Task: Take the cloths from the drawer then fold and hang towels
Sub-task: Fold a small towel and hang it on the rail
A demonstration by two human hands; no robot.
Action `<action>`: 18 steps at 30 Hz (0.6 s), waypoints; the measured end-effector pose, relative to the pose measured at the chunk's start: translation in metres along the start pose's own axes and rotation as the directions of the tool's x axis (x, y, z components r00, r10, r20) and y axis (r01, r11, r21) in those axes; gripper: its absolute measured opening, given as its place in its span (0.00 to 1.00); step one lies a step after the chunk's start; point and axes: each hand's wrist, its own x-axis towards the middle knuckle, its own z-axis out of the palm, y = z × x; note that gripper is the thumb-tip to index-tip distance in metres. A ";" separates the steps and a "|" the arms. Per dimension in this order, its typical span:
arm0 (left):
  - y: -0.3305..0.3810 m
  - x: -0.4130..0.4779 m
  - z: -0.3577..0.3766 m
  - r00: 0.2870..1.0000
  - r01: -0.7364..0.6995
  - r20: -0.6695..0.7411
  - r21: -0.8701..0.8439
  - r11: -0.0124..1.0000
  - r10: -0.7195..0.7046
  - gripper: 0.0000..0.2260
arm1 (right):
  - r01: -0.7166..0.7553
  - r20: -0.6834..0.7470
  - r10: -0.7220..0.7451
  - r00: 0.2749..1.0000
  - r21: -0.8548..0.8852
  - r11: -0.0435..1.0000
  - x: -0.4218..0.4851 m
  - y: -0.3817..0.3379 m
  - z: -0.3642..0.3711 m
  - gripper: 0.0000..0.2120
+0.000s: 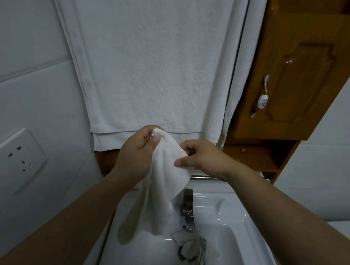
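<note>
A small white cloth hangs over the sink between my two hands. My left hand pinches its top corner between thumb and fingers. My right hand pinches the cloth's right edge a little lower. Behind them a large white towel hangs flat against the wall, its lower hem just above my hands. A crumpled grey cloth lies in the sink basin below the tap.
The white sink with a chrome tap is under my hands. A wooden cabinet door with a ceramic handle is at the right. A wall socket sits at the left on white tiles. A chrome rail runs behind my right hand.
</note>
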 end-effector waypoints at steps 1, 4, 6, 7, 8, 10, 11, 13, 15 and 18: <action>0.000 0.001 -0.002 1.000 -0.006 -0.013 0.010 1.000 0.006 0.09 | -0.018 0.026 0.018 1.000 -0.012 1.000 0.000 0.003 -0.002 0.11; -0.003 0.004 -0.008 1.000 -0.002 -0.014 0.034 0.999 0.003 0.10 | -0.056 0.110 0.060 0.992 -0.035 0.998 -0.002 0.013 -0.005 0.13; -0.005 0.002 -0.009 1.000 0.003 0.004 0.070 0.998 -0.004 0.09 | -0.063 0.125 0.072 0.990 -0.077 0.995 -0.003 0.015 -0.008 0.12; -0.005 0.001 -0.010 1.000 0.003 0.007 0.091 0.996 -0.004 0.09 | -0.065 0.121 0.078 0.990 -0.106 0.992 -0.003 0.017 -0.011 0.11; -0.007 0.001 -0.011 1.000 0.004 0.002 0.107 0.994 -0.005 0.09 | -0.064 0.116 0.081 0.990 -0.140 0.988 -0.004 0.017 -0.015 0.10; -0.010 0.002 -0.013 0.999 0.028 -0.027 0.112 0.993 -0.025 0.09 | -0.069 0.088 0.085 0.993 -0.170 0.983 -0.005 0.017 -0.023 0.07; -0.013 0.002 -0.015 0.998 0.048 -0.041 0.106 0.993 -0.044 0.09 | -0.069 0.056 0.078 0.995 -0.159 0.985 -0.006 0.015 -0.028 0.05; -0.014 0.003 -0.017 0.996 0.081 -0.050 0.082 0.993 -0.077 0.08 | -0.047 -0.074 0.035 0.997 -0.157 0.986 -0.005 0.007 -0.038 0.03; -0.014 0.005 -0.016 0.993 0.106 -0.060 0.059 0.993 -0.102 0.07 | -0.008 -0.238 -0.024 0.971 -0.133 0.991 -0.003 -0.004 -0.045 0.04; -0.009 0.011 -0.015 0.990 0.123 -0.088 0.120 0.985 -0.113 0.05 | 0.060 -0.329 -0.069 0.942 -0.037 0.997 -0.002 -0.021 -0.050 0.07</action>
